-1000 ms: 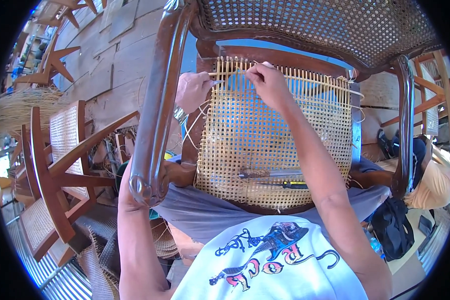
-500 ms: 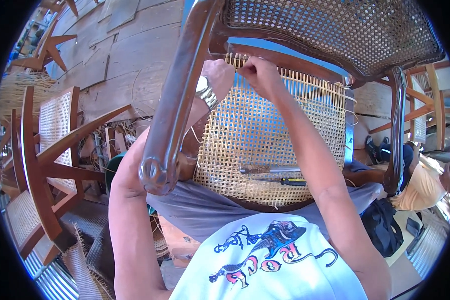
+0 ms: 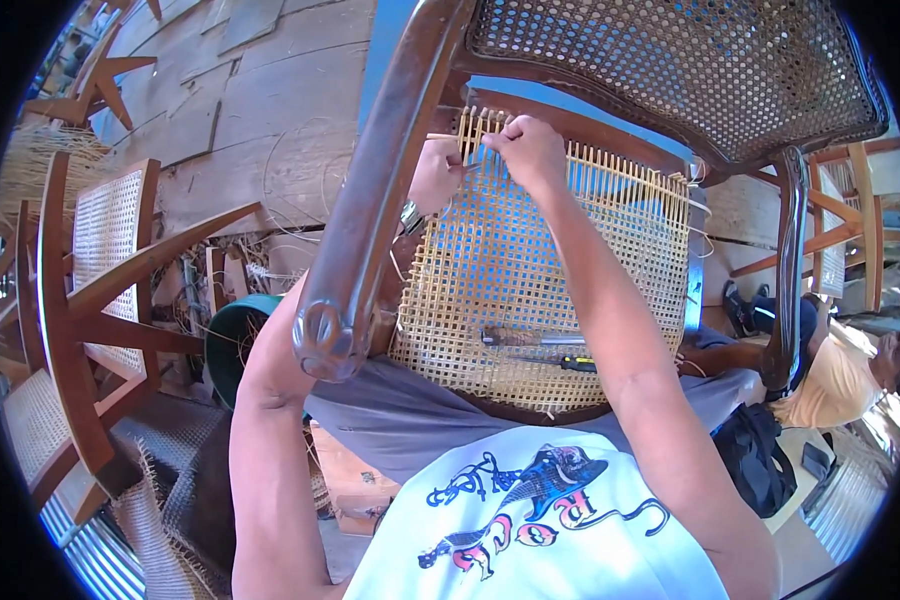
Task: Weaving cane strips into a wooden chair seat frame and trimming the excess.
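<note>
A brown wooden armchair stands before me, its seat a half-open weave of pale cane. At the seat's far left corner, my right hand pinches a thin cane strand above the weave. Close by on its left, my left hand is closed at the weave's edge, its fingertips pressed together on what looks like a cane strand; the chair's armrest partly hides this hand and forearm. Lying on the near part of the seat are a worn, flat metal tool and a slim tool with a black and yellow handle.
Above the seat leans the chair's dark cane backrest. Unfinished wooden chairs stand at left, beside a dark green bucket. Another person sits at right, near a black bag. Loose cane strands lie on the plank floor.
My left hand has moved slightly nearer me, down the weave's left edge. The right hand has shifted a little right and nearer. The view has shifted slightly.
</note>
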